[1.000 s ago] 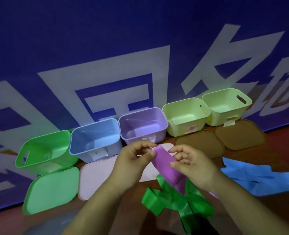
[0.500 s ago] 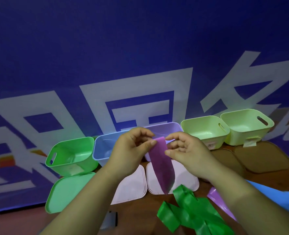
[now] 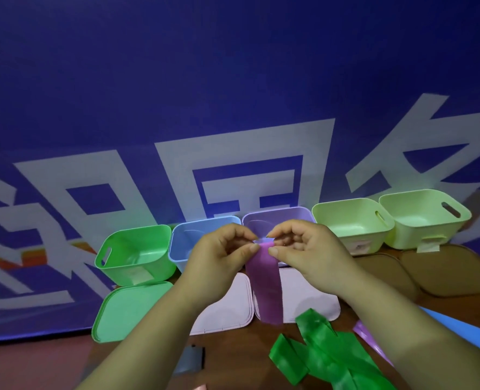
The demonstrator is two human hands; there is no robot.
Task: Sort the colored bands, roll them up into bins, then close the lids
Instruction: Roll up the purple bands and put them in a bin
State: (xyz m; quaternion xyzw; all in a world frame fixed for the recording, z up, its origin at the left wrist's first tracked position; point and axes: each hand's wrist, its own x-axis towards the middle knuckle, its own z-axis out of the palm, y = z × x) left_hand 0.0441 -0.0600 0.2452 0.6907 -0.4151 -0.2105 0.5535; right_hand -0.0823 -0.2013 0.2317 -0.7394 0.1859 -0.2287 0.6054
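Note:
A purple band (image 3: pixel 265 285) hangs down from my two hands, which pinch its top end together. My left hand (image 3: pixel 219 260) grips the left edge and my right hand (image 3: pixel 306 254) grips the right edge, just in front of the purple bin (image 3: pixel 283 219). A green band (image 3: pixel 320 358) lies crumpled on the table below. A blue band (image 3: pixel 452 323) shows at the right behind my right forearm. The green bin (image 3: pixel 134 254), the blue bin (image 3: pixel 188 237) and two pale yellow-green bins (image 3: pixel 348 220) (image 3: pixel 421 218) stand in a row, all without lids on.
Lids lie in front of the bins: a green lid (image 3: pixel 129 311), two pinkish-white lids (image 3: pixel 227 308) (image 3: pixel 309 299) and two brown lids (image 3: pixel 385 274) (image 3: pixel 452 271). A blue banner with white characters (image 3: pixel 233 108) rises behind the bins. A small dark object (image 3: pixel 189 358) lies near the table's front.
Both hands have risen with the purple band, away from the green band, and closed together on its top end; the view has tilted up.

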